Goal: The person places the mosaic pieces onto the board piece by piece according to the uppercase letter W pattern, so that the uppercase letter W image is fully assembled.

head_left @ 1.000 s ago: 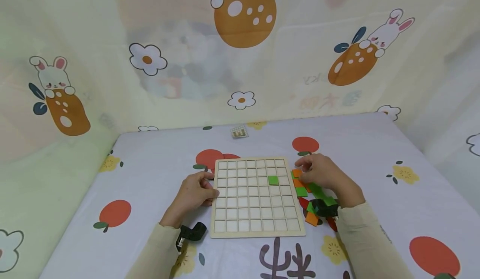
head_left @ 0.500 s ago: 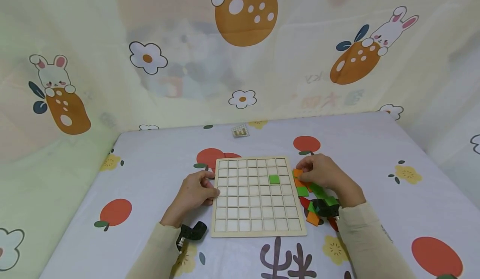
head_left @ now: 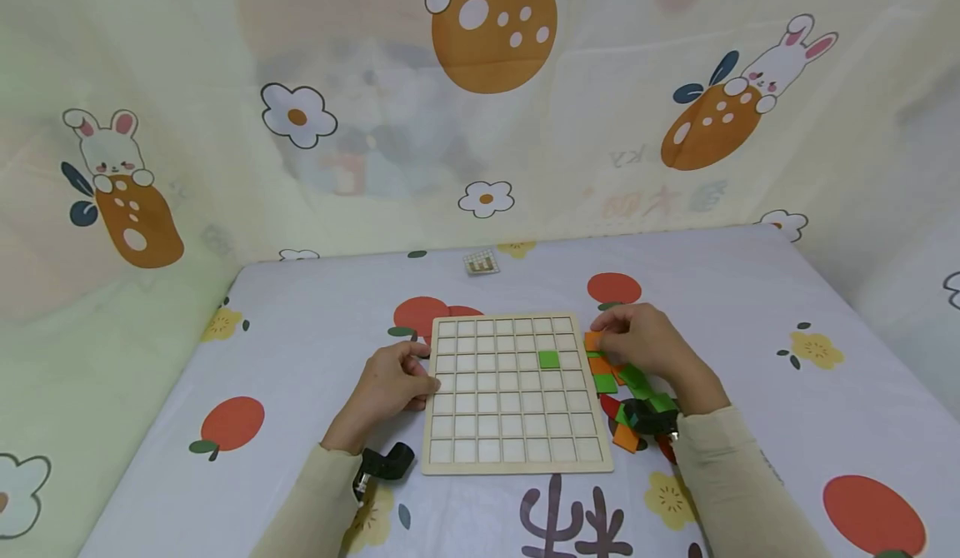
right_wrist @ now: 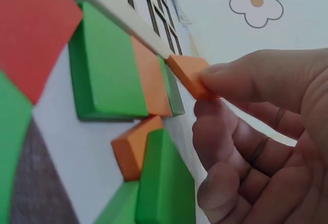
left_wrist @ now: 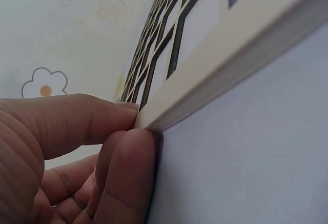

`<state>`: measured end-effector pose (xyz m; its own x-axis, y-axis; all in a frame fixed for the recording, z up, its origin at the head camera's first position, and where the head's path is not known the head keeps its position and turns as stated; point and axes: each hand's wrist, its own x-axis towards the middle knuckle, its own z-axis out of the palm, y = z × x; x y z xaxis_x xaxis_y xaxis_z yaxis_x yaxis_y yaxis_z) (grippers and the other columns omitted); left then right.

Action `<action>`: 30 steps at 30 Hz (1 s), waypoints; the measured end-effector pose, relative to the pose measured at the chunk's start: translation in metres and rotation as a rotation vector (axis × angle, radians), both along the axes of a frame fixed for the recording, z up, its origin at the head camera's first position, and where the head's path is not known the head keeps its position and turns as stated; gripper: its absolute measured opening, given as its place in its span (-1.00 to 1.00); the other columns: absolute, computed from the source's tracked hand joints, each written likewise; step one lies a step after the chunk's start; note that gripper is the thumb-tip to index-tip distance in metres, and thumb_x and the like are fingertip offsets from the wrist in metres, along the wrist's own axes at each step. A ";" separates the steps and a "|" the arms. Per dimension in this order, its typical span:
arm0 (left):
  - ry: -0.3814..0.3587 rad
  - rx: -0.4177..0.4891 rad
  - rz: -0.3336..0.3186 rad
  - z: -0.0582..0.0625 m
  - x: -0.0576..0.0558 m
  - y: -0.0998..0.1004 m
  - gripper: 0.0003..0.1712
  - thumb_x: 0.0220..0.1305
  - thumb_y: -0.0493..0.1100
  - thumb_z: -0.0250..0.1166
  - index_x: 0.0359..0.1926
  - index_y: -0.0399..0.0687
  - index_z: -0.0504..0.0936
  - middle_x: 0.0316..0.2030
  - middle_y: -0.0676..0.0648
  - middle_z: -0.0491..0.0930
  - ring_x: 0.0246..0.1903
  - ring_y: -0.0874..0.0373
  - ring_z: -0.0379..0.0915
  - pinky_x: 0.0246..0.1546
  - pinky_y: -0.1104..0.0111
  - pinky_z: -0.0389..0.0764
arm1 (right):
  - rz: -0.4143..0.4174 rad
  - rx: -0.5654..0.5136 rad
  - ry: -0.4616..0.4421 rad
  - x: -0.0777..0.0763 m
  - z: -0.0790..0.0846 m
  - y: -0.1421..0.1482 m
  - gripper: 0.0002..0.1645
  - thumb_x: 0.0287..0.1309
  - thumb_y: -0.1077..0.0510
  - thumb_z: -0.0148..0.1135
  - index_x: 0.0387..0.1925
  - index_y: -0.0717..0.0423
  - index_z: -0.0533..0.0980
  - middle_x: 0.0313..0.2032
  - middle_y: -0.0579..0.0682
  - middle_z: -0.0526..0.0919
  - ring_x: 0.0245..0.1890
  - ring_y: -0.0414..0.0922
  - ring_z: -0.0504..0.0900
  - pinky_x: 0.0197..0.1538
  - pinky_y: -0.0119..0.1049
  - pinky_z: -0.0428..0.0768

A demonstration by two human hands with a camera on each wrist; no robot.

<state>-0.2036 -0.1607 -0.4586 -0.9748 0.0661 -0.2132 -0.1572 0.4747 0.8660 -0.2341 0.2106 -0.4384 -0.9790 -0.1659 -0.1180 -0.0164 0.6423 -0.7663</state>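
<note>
A light wooden grid board with white cells lies on the table, with one green square tile in a cell of its upper right part. At its left edge is my left hand; thumb and finger pinch the wooden rim in the left wrist view. My right hand is just beyond the board's right edge, pinching an orange square tile between thumb and fingertip. Beneath it lie several loose tiles, among them a green tile and a red tile.
The loose tiles run down along the board's right edge, an orange tile nearest me. A small card with a grid pattern lies at the back of the table. Behind it hangs a printed curtain.
My right hand has taken hold of the orange tile at the top of the pile and shifted it slightly. The left hand has stayed at the board's edge.
</note>
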 end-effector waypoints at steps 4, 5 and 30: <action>0.002 0.001 0.002 0.000 0.000 0.000 -0.44 0.18 -0.37 0.51 0.21 -0.29 0.59 -0.40 -0.11 0.59 -0.58 0.17 0.54 -0.51 0.41 0.67 | 0.006 -0.060 0.000 -0.002 -0.001 -0.001 -0.77 0.35 0.22 0.31 -0.03 0.27 0.65 -0.34 0.10 0.65 -0.44 -0.04 0.62 -0.31 -0.23 0.66; 0.003 0.002 0.004 0.000 0.000 -0.001 -0.44 0.17 -0.37 0.51 0.21 -0.29 0.59 -0.40 -0.11 0.59 -0.58 0.18 0.54 -0.51 0.41 0.67 | 0.010 -0.066 0.000 -0.003 -0.001 -0.002 -0.75 0.35 0.22 0.31 -0.02 0.28 0.65 -0.33 0.11 0.66 -0.44 -0.04 0.63 -0.32 -0.24 0.68; -0.007 0.018 -0.004 0.000 0.000 0.000 -0.44 0.18 -0.36 0.50 0.22 -0.29 0.59 -0.40 -0.12 0.58 -0.60 0.17 0.53 -0.52 0.40 0.67 | 0.029 0.144 0.033 0.003 0.004 -0.003 -0.65 0.12 0.19 0.43 -0.06 0.26 0.70 -0.30 0.02 0.70 -0.28 -0.05 0.57 -0.26 -0.24 0.59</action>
<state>-0.2041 -0.1610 -0.4589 -0.9730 0.0738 -0.2187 -0.1615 0.4596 0.8733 -0.2308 0.2076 -0.4340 -0.9779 -0.1780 -0.1100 -0.0606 0.7441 -0.6653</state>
